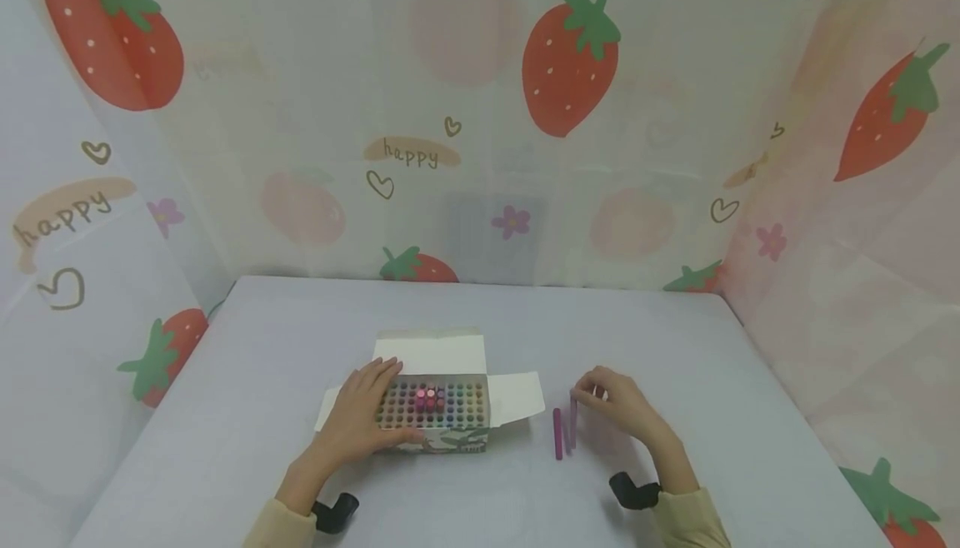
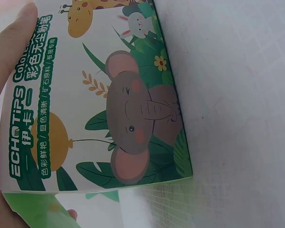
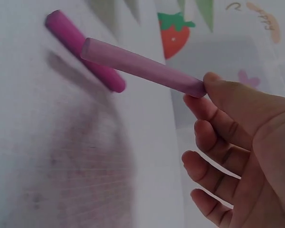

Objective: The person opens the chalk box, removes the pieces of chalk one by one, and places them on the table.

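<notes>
An open cardboard chalk box (image 1: 468,441) stands on the table, packed with rows of coloured chalk sticks, a few pink and red ones sticking up in the middle. My left hand (image 1: 356,419) holds its left side, thumb along the front and fingers towards the back. The box's printed elephant face (image 2: 85,85) fills much of the left wrist view. To the right of the box, my right hand (image 1: 621,405) pinches one end of a light purple chalk stick (image 3: 142,67) between thumb and index finger. A magenta chalk stick (image 3: 92,57) lies on the table beside it.
The box's white flaps are folded out: one at the back (image 1: 429,352), one at the right (image 1: 516,398) and one partly hidden at the left. White table (image 1: 480,498) surrounds it, with strawberry-patterned curtains (image 1: 480,115) behind and at both sides.
</notes>
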The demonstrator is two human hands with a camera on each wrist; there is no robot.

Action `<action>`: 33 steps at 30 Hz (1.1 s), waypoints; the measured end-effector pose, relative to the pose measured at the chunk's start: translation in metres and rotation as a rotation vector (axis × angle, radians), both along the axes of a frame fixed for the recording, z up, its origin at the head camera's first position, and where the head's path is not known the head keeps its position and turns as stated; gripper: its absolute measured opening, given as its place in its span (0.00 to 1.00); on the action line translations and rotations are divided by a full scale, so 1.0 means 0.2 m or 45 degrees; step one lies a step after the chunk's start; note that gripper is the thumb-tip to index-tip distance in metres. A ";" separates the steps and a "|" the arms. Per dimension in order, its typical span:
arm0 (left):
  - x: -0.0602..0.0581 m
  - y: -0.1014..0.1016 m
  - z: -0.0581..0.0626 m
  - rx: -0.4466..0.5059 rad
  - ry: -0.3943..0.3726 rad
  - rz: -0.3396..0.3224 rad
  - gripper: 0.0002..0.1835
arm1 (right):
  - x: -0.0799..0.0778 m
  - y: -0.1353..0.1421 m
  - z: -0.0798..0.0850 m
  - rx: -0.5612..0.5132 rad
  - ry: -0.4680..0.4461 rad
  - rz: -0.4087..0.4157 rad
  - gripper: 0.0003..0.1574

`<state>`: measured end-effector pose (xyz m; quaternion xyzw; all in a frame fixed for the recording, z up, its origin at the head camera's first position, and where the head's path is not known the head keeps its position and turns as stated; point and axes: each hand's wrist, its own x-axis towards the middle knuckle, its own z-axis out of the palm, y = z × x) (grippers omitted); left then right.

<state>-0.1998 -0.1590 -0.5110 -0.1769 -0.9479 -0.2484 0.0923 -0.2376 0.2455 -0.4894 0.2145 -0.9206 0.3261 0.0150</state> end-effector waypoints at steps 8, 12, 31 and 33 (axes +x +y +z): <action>-0.01 -0.01 0.00 0.001 0.002 0.007 0.58 | -0.01 -0.01 -0.07 0.041 -0.018 0.018 0.08; -0.01 0.00 0.01 0.006 -0.008 0.009 0.58 | -0.03 -0.02 -0.09 0.102 -0.040 -0.026 0.09; 0.00 0.00 0.00 0.000 0.001 0.005 0.58 | -0.05 -0.10 -0.13 0.213 -0.018 -0.117 0.05; 0.00 0.00 0.00 0.000 0.003 0.006 0.57 | -0.05 -0.12 -0.10 0.194 0.014 -0.129 0.04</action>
